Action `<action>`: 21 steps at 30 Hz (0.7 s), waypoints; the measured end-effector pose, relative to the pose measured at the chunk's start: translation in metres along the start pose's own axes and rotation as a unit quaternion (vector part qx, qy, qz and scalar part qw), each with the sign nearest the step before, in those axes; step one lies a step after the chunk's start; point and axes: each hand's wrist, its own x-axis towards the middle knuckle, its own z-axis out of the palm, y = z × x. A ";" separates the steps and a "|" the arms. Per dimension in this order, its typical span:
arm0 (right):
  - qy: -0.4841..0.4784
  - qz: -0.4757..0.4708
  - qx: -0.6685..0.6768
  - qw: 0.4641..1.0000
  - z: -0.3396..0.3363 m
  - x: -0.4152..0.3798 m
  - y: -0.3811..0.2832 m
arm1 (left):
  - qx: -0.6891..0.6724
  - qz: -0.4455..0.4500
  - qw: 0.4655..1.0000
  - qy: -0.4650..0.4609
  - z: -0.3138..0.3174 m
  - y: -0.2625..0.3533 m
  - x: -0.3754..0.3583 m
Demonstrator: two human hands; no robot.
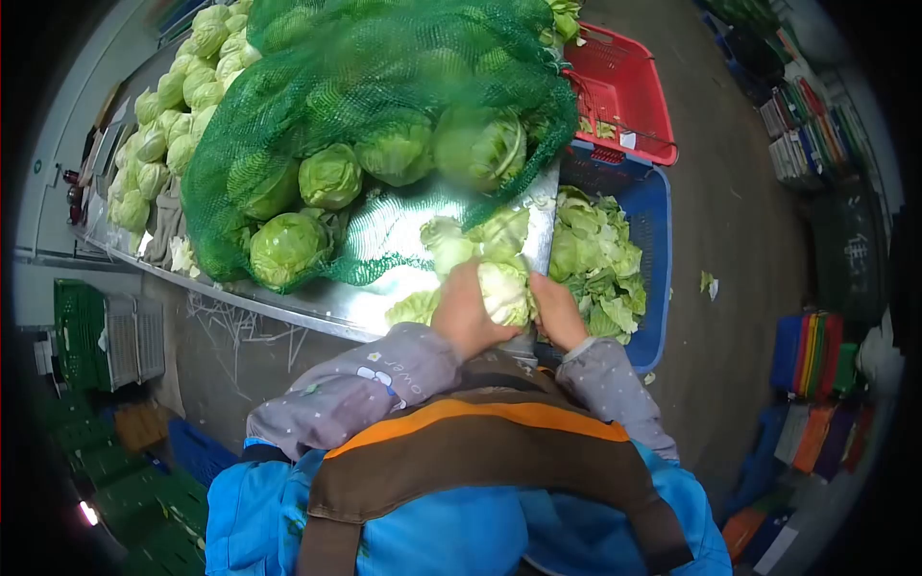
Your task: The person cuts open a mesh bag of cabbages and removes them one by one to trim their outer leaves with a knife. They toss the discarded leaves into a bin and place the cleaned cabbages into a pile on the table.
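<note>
— What are the hands doing right now?

— Both are closing around one pale cabbage (504,291) at the near edge of the metal worktop (317,309). The left hand (466,317) is wrapping over its left side, fingers curled against the leaves. The right hand (557,309) is pressing in on its right side, so the head is sitting clamped between the two.

— Where exactly is that cabbage sitting?

— It is resting at the worktop's front corner, just in front of the person's chest, with loose outer leaves (415,307) lying beside it on the steel.

— And what is lying around it?

— Right behind it a big green net sack (384,86) is spilling open across the worktop, with round cabbages showing through the mesh and a few heads (286,248) sitting at its mouth. Further back on the left, a pile of bare cabbages (173,106) is running along the worktop. To the right of the hands, a blue crate (658,230) is standing on the floor, holding a heap of torn green leaves (595,259). Beyond it a red basket (624,86) is sitting, touching the blue one.

— What is the person wearing?

— Grey dotted sleeves (355,384) and a blue apron with brown and orange straps (480,432) are showing at the bottom.
</note>
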 end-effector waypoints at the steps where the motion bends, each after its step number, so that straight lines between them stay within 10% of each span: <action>1: 0.001 -0.003 -0.001 1.000 -0.002 0.000 -0.003 | -0.002 0.011 1.000 0.004 -0.001 -0.002 0.000; 3: 0.074 -0.139 -0.067 0.985 -0.005 -0.003 -0.011 | -0.003 0.043 0.999 0.006 -0.002 -0.007 0.003; 8: 0.045 -0.142 -0.073 0.986 -0.021 0.020 -0.030 | 0.047 0.173 0.979 0.095 0.004 -0.030 0.026; 15: 0.076 -0.004 0.110 0.991 -0.001 0.078 -0.017 | 0.062 0.067 0.996 0.005 -0.008 -0.011 0.031; 17: 0.222 -0.153 -0.175 0.947 0.001 0.112 0.017 | 0.142 0.143 0.979 0.026 0.006 -0.007 0.020; 21: 0.198 -0.114 -0.171 0.958 -0.020 0.026 -0.031 | 0.018 0.003 1.000 0.017 -0.006 0.003 0.020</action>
